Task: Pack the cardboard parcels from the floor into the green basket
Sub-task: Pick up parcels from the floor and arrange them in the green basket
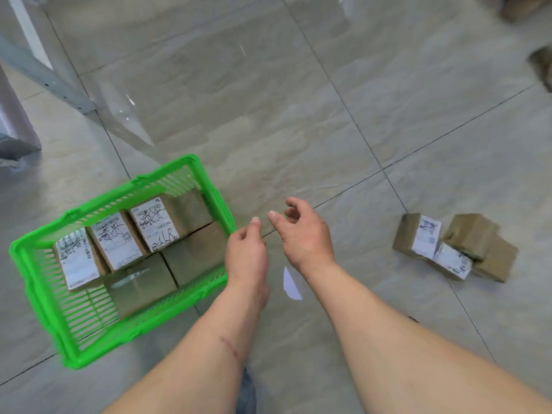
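Note:
A green basket (35,297) stands on the tiled floor at the lower left. It holds several cardboard parcels (155,222), some with white shipping labels facing up. My left hand (246,253) hovers just off the basket's right rim, fingers loosely curled, holding nothing. My right hand (304,231) is beside it over bare floor, fingers spread and empty. A small heap of cardboard parcels (457,246) lies on the floor to the right, well apart from both hands.
A grey metal frame leg (47,76) crosses the upper left. More brown boxes (542,67) sit blurred at the top right edge. A white scrap of paper (291,283) lies on the floor between my forearms.

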